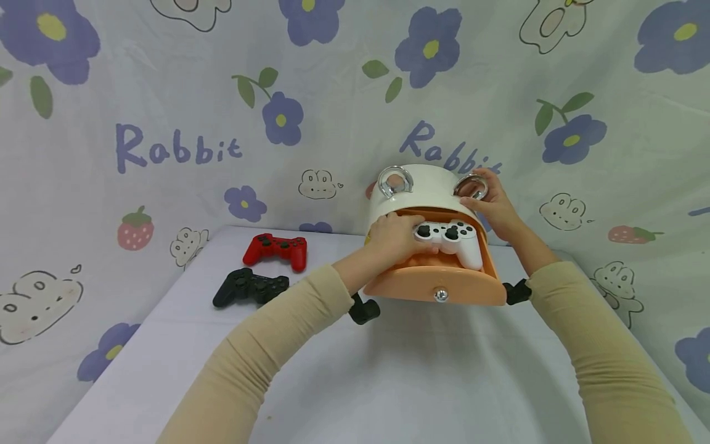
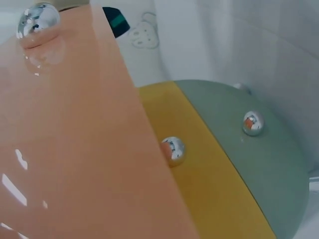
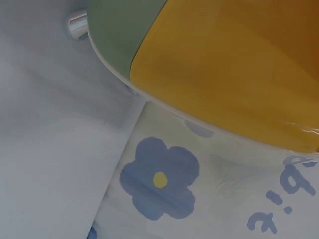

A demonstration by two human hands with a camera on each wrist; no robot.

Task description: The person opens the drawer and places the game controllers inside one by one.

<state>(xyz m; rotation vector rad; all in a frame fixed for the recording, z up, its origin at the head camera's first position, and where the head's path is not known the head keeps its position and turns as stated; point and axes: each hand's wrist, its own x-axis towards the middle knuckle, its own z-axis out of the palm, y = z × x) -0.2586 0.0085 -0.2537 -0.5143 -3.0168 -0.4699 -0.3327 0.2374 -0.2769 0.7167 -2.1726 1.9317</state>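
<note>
A rounded white cabinet [image 1: 427,185] stands on the table with its orange top drawer [image 1: 407,287] pulled out. Inside the drawer lies a white game controller [image 1: 466,243], its left side covered by my left hand [image 1: 391,237], whose fingers grip it there. My right hand [image 1: 495,206] holds the right chrome ring [image 1: 471,185] on top of the cabinet. A matching chrome ring [image 1: 395,180] at the left is free. Neither hand shows in the wrist views. The left wrist view has the yellow drawer front [image 2: 199,179] and green drawer front [image 2: 244,144] below the orange one.
Left of the cabinet lie a red game controller [image 1: 277,250] and a black game controller [image 1: 249,287]. Black straps [image 1: 364,309] hang at the wrists. A patterned cloth [image 1: 327,123] with flowers and rabbits hangs behind the white table [image 1: 432,370].
</note>
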